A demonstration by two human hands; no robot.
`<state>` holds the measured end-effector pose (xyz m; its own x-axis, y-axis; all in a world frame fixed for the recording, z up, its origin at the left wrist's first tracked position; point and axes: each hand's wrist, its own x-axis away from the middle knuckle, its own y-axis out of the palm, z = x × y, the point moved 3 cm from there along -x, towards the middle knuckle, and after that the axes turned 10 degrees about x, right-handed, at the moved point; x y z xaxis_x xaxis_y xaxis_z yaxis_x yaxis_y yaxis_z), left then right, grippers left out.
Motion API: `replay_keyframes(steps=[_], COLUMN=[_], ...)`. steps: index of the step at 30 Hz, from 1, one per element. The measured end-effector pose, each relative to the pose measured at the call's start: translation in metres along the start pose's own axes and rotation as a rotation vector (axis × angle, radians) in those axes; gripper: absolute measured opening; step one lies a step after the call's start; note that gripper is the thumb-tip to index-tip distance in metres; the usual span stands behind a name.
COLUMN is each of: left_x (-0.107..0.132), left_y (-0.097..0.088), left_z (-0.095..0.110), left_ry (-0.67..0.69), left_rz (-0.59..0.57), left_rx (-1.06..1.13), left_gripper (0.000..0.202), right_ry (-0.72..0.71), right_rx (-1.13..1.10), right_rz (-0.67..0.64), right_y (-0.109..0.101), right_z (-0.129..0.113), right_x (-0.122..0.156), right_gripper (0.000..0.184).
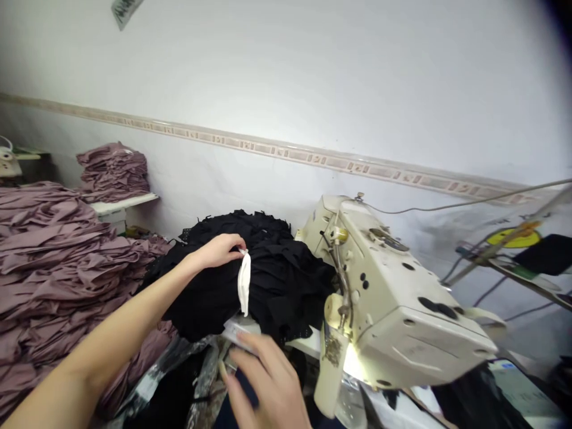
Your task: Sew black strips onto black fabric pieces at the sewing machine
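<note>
My left hand (223,249) reaches out over a heap of black fabric pieces (277,256). Its fingertips pinch the upper end of a narrow white cloth strip (244,283), which hangs down in front of the heap. Lower and closer to me is my right hand (268,381), slightly blurred, with thumb and fingers apart and nothing visibly gripped. Just beyond its fingertips lies a pale, shiny flat piece (241,330) whose kind I cannot make out; whether the fingers touch it is unclear.
A cream sewing machine (393,298) with a lit lamp stands right of the heap. Mauve fabric (67,268) is piled high at the left, with a smaller mauve stack (114,170) behind. Clear plastic wrapping (156,369) lies below. The tiled-border wall (268,89) closes off the back.
</note>
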<state>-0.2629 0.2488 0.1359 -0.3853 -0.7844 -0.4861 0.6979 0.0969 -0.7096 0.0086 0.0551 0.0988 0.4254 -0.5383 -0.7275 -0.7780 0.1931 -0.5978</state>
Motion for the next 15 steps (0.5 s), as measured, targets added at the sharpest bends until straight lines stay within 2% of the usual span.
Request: replay_keyframes(steps=[1, 3, 6, 8, 10, 13, 15], left_x=[0.003, 0.015, 0.036, 0.046, 0.051, 0.05, 0.047], left_y=[-0.001, -0.001, 0.0, 0.002, 0.004, 0.005, 0.003], left_z=[-0.001, 0.0, -0.001, -0.005, -0.01, -0.01, 0.0], left_ry=[-0.003, -0.007, -0.01, -0.02, -0.03, -0.027, -0.006], left_rz=[0.007, 0.031, 0.075, 0.111, 0.14, 0.15, 0.135], left_rx=[-0.007, -0.02, -0.039, -0.057, -0.071, -0.07, -0.061], left_gripper=[0.007, 0.01, 0.017, 0.022, 0.025, 0.022, 0.034], right_ry=[0.012, 0.012, 0.045, 0.115, 0.143, 0.134, 0.145], right_rx=[0.006, 0.045, 0.225, 0.327, 0.373, 0.404, 0.407], right_rz=[-0.005, 0.088, 0.075, 0.009, -0.053, -0.085, -0.084], right_y=[0.027, 0.062, 0.09, 0.101, 0.107, 0.109, 0.107], right_z=[0.002, 0.019, 0.063, 0.092, 0.11, 0.116, 0.113], right_x=[-0.011, -0.038, -0.08, -0.097, -0.104, -0.1, -0.094], right_gripper=[0.049, 0.048, 0.05, 0.048, 0.046, 0.045, 0.046])
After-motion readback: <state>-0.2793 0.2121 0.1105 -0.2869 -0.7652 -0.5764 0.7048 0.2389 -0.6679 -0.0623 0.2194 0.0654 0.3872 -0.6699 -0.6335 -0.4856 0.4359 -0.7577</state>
